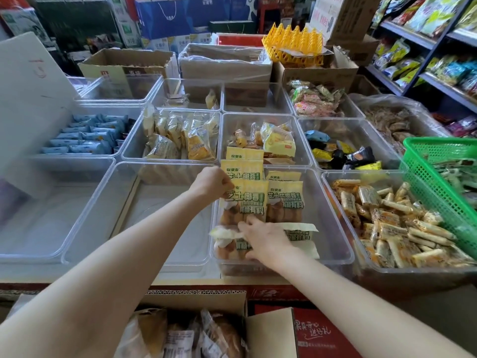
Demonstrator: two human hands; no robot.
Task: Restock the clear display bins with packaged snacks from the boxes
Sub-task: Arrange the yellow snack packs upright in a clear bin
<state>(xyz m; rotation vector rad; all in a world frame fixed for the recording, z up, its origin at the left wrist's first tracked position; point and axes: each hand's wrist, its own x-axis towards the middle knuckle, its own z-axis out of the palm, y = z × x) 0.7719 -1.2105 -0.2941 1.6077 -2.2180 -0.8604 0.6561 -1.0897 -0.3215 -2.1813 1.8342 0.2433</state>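
Pinching the top edge of an upright yellow snack pack [245, 200], the left hand [210, 183] steadies it in the front clear bin [333, 251]; the right hand [263, 241] has its fingers curled on a flat-lying pack [299, 235] at the bin's near end. Step in hand, by judgement: arranging packs in rows. Next move likely calls for fetching more from the open box [196, 332] below the bench. Neighbouring bins, a green basket [436, 182] and stocked shelves [423, 42] surround.
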